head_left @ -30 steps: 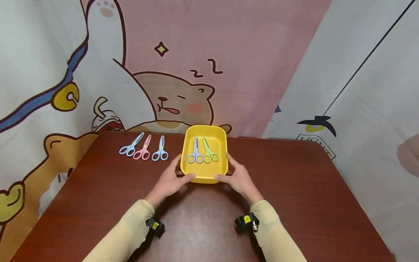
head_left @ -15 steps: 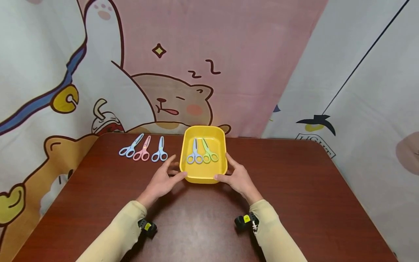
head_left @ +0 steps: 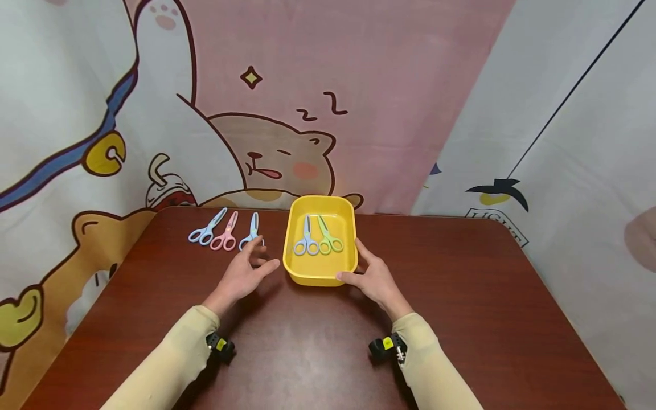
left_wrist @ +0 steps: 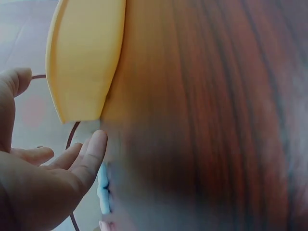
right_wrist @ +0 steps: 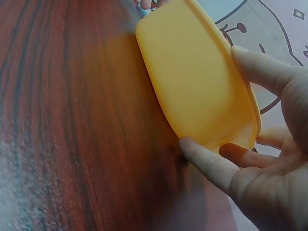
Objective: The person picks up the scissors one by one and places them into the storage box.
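A yellow tray (head_left: 320,272) sits at the back middle of the table, holding periwinkle-blue scissors (head_left: 307,230) and green scissors (head_left: 325,232). My right hand (head_left: 375,280) holds its near right corner; in the right wrist view the thumb is on the rim and the fingers lie round the corner. Left of the tray, my left hand (head_left: 240,276) is apart from it with fingers loosely spread and nothing held. Its fingertips partly cover the handles of light-blue scissors (head_left: 254,225) on the table. Farther left lie pink scissors (head_left: 227,231) and another light-blue pair (head_left: 208,229).
The brown wooden table (head_left: 461,285) ends at the back against a cartoon-printed curtain (head_left: 400,102). A small black camera is strapped to each wrist.
My left hand has let go of the tray and moved left to the nearest light-blue scissors. The right hand stays at the tray's corner, and the tray is nearly still.
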### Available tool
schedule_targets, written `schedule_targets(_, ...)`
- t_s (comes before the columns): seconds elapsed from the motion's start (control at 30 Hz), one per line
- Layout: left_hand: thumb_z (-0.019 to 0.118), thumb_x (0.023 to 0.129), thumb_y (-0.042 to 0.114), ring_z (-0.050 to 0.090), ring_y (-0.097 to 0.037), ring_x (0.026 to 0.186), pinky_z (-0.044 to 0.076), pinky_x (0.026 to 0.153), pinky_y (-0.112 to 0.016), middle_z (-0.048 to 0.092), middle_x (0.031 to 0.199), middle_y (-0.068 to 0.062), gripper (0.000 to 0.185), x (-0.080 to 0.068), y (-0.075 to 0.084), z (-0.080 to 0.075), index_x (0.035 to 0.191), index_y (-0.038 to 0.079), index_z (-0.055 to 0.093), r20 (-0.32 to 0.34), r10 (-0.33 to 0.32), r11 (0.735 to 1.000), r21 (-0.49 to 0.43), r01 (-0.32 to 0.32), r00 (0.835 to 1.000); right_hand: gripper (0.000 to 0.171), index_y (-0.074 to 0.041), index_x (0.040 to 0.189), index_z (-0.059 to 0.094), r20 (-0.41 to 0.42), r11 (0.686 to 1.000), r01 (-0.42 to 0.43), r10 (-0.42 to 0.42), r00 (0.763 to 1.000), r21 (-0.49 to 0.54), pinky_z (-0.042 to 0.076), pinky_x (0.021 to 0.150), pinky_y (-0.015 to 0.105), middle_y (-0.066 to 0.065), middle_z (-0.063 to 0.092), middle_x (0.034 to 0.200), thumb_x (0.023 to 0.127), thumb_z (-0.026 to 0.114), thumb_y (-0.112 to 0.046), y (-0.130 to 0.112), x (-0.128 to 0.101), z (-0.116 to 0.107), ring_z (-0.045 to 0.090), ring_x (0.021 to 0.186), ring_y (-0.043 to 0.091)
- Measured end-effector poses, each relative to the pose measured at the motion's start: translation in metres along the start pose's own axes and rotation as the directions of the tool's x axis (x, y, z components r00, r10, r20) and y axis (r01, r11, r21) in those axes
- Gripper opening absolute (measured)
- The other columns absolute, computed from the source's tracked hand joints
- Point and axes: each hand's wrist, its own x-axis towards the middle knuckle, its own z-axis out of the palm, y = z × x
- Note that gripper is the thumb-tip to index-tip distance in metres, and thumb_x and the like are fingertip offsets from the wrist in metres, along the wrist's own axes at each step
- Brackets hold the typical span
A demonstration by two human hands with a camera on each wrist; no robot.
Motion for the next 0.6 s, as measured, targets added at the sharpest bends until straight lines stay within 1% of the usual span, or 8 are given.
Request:
schedule_targets(0.03,0.073,0.097,0.031,0.060,-0.038,0.125,0.053,0.100,-0.052,0.050,0.151,-0.023,0.084,0.001,-0.001,-0.001,0.162,0.003,0.026,-0.004,-0.001,1.000,0.003,0.001,1.000,0.104,-0.024,0.166,0.025,-0.002,1.000,0.005,-0.005,1.000,-0.003,0.055,0.084,0.028,0.015,0.053,0.152,0.083,0.088,-0.021,0.000,0.000,0.000,0.068,0.114,0.025)
schedule_targets(0.13,0.073,0.097,0.025,0.060,-0.040,0.123,0.053,0.099,-0.053,0.050,0.150,-0.025,0.081,0.004,-0.004,-0.005,0.160,0.000,0.028,-0.023,0.025,0.999,0.025,-0.024,0.999,0.103,-0.023,0.166,0.024,-0.003,1.000,0.014,-0.014,1.000,-0.004,0.055,0.084,0.028,0.016,0.054,0.149,0.085,0.087,-0.020,0.000,-0.001,0.000,0.068,0.115,0.026)
schedule_targets(0.23,0.073,0.096,0.022,0.061,-0.041,0.121,0.054,0.098,-0.053,0.052,0.148,-0.026,0.079,0.007,-0.006,-0.010,0.158,-0.003,0.031,-0.046,0.054,0.997,0.063,-0.051,0.997,0.102,-0.021,0.166,0.024,-0.011,1.000,0.017,-0.017,1.000,-0.009,0.054,0.081,0.026,0.017,0.056,0.147,0.085,0.086,-0.021,-0.001,-0.003,0.001,0.068,0.113,0.025)
schedule_targets(0.43,0.072,0.096,0.021,0.061,-0.042,0.122,0.054,0.098,-0.055,0.050,0.148,-0.029,0.076,0.013,-0.010,-0.018,0.156,-0.004,0.033,-0.070,0.068,0.986,0.155,-0.057,0.995,0.101,-0.016,0.166,0.024,-0.021,0.999,0.033,-0.034,0.999,-0.024,0.054,0.080,0.026,0.014,0.043,0.160,0.086,0.086,-0.023,-0.003,-0.006,0.002,0.068,0.118,0.029)
schedule_targets(0.5,0.072,0.095,0.021,0.060,-0.043,0.122,0.053,0.099,-0.056,0.050,0.148,-0.031,0.076,0.014,-0.010,-0.020,0.156,-0.004,0.034,-0.073,0.070,0.983,0.177,-0.057,0.995,0.102,-0.017,0.165,0.024,-0.020,0.999,0.034,-0.035,0.999,-0.018,0.055,0.079,0.026,0.013,0.042,0.160,0.085,0.087,-0.023,-0.003,-0.006,0.002,0.069,0.115,0.029)
schedule_targets(0.6,0.072,0.095,0.020,0.059,-0.045,0.123,0.051,0.101,-0.058,0.050,0.146,-0.032,0.075,0.016,-0.012,-0.023,0.155,-0.005,0.035,-0.077,0.077,0.979,0.194,-0.061,0.994,0.103,-0.019,0.165,0.025,-0.014,0.999,0.034,-0.034,0.999,-0.006,0.054,0.076,0.027,0.014,0.046,0.156,0.084,0.088,-0.023,-0.003,-0.005,0.002,0.070,0.109,0.027)
